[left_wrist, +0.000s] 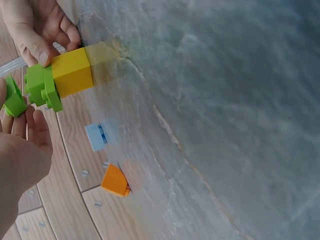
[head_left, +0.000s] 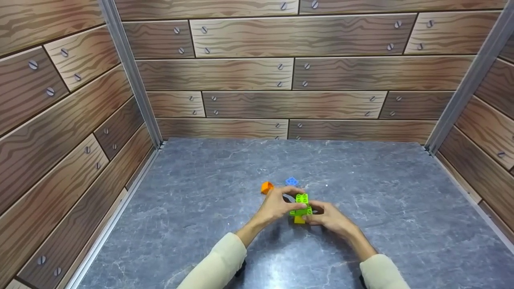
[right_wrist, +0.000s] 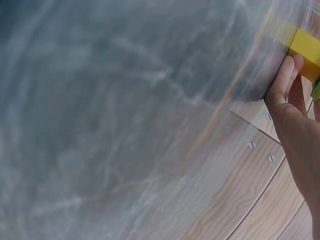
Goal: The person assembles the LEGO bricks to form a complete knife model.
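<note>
My left hand (head_left: 277, 204) pinches a loose green toy building brick (left_wrist: 14, 97) between thumb and fingers. Just below that brick stands a small stack: a yellow block (left_wrist: 73, 71) on the table with green bricks (left_wrist: 44, 82) on top of it. In the left wrist view a narrow gap shows between the loose brick and the stack. My right hand (head_left: 328, 217) steadies the stack from the right, thumb on its near side at the green and yellow pieces. In the right wrist view, fingers lie along the yellow block, and most of the stack is out of frame.
Beyond my left hand, an orange wedge-shaped piece (head_left: 267, 187) and a blue brick (head_left: 292, 182) lie on the grey marbled tabletop (head_left: 200, 180). Wood-patterned walls (head_left: 289, 74) enclose the table at the back and both sides.
</note>
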`<state>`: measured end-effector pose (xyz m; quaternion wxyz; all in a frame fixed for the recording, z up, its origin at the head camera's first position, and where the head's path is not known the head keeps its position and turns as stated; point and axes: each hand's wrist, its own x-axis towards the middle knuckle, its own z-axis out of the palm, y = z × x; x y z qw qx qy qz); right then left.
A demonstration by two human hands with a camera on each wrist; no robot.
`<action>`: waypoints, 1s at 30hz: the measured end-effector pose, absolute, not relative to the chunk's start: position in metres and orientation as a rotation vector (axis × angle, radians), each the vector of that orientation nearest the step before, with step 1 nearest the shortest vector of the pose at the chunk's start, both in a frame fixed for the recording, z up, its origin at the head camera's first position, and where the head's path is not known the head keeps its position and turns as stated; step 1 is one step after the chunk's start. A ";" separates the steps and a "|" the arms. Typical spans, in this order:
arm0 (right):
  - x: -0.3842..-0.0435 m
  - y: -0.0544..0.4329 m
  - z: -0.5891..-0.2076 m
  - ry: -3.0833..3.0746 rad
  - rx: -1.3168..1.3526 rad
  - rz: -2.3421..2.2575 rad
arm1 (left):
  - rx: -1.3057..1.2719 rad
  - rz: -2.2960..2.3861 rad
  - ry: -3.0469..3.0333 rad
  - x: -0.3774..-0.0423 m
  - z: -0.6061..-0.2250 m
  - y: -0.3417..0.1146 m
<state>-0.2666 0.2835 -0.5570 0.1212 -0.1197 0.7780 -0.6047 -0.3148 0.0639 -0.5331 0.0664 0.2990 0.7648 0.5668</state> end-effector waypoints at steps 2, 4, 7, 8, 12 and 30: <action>-0.267 0.284 -0.558 2.265 -0.357 -1.770 | 0.889 1.696 2.323 -0.314 -0.534 0.064; -0.266 0.284 -0.558 2.257 -0.365 -1.774 | 0.876 1.690 2.336 -0.314 -0.535 0.064; -0.266 0.284 -0.557 2.258 -0.364 -1.774 | 0.857 1.682 2.349 -0.314 -0.535 0.064; -0.266 0.284 -0.557 2.257 -0.365 -1.775 | 0.852 1.678 2.353 -0.314 -0.535 0.064; -0.266 0.284 -0.557 2.251 -0.363 -1.777 | 0.839 1.658 2.373 -0.314 -0.536 0.065; -0.265 0.284 -0.555 2.238 -0.353 -1.782 | 0.860 1.633 2.402 -0.313 -0.534 0.065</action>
